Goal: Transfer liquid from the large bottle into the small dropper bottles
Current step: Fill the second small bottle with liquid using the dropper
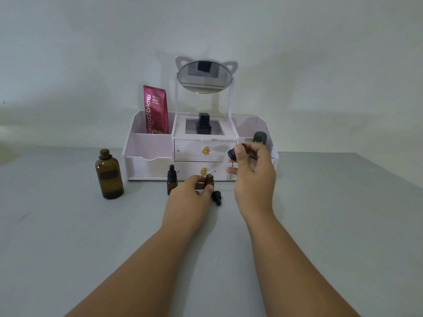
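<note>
In the head view, a small amber dropper bottle [209, 180], uncapped, is held upright on the grey table [68, 236] by the left hand [186, 197], its thumb and fingers pinched around the glass. A dropper [233, 154] with a black bulb and cap is pinched between thumb and fingers of the right hand [254, 175], raised above and to the right of that bottle; its clear pipette is angled down toward the bottle's mouth. A second dropper bottle [171, 179], capped in black, is seen just left of the left hand. A loose black dropper cap [216, 197] is seen lying just right of the held bottle. The large amber bottle [109, 175] stands open, well to the left. Behind, a white organiser [148, 154] with a cat-eared mirror [204, 75] holds a magenta tube [156, 109] printed "Glad2Glow", "RETINOL BRIGHT" and "10x", and a dark green container [260, 137] marked "Kahf".
</note>
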